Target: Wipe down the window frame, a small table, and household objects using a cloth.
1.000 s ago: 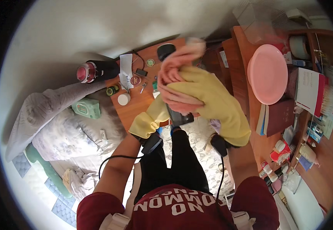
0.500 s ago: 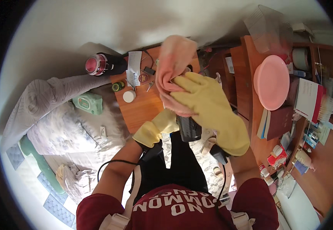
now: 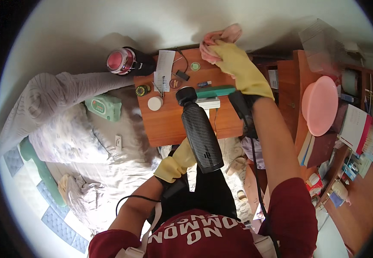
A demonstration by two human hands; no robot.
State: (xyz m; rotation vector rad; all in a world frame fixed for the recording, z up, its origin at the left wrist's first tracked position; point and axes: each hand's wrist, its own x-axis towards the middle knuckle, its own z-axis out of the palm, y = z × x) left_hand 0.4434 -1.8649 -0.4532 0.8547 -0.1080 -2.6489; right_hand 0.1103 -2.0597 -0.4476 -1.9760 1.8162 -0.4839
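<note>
My left hand (image 3: 182, 160), in a yellow rubber glove, is closed around a black textured, bottle-shaped object (image 3: 201, 139) with a narrow neck and round top. It is held tilted over the near edge of the wooden table (image 3: 165, 129); the fingers are mostly hidden behind it. Farther off, my right hand (image 3: 233, 60), gloved in yellow too, grips a bunched pink cloth (image 3: 212, 45) by the table's far right corner, close to the wall. Beyond the black object's top lie a long green item (image 3: 216, 91) and a white box-like piece (image 3: 208, 103).
The table also bears a white round lid (image 3: 155, 103), a paper sheet (image 3: 165, 64), a small round tin (image 3: 175, 84) and a black appliance with a pink top (image 3: 119, 61). A bed with a wipes pack (image 3: 104, 107) is at left. A pink basin (image 3: 319, 105) stands right, beside books.
My right hand has moved away toward the wall with the pink cloth, off the black object. The black object now shows whole in my left hand, and the table's right part is uncovered.
</note>
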